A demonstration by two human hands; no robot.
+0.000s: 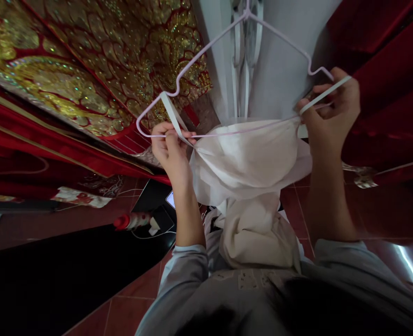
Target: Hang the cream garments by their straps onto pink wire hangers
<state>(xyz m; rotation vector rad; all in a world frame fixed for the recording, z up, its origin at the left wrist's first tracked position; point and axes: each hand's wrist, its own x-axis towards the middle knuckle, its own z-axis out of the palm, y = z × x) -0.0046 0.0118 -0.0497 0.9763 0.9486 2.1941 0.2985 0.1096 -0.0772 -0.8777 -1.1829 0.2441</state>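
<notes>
A pale pink hanger (210, 45) hangs in front of me, hook upward at the top edge. Below its bottom bar spreads a white, thin garment (252, 149) with narrow straps. One white strap (171, 112) loops over the hanger's left shoulder. At that strap's lower end my left hand (171, 147) pinches the strap and the bottom bar. Higher on the right, my right hand (332, 102) is closed around the other white strap (325, 94), which is stretched across its fingers beside the hanger's right end. The garment's lower part drapes toward my lap.
Red and gold sequined garments (122, 60) hang close on the left, and dark red cloth (392, 88) hangs on the right. A black table (69, 275) at lower left bears a red-capped bottle (122, 222), a phone (170, 199) and cables. Red tiles (132, 308) cover the floor.
</notes>
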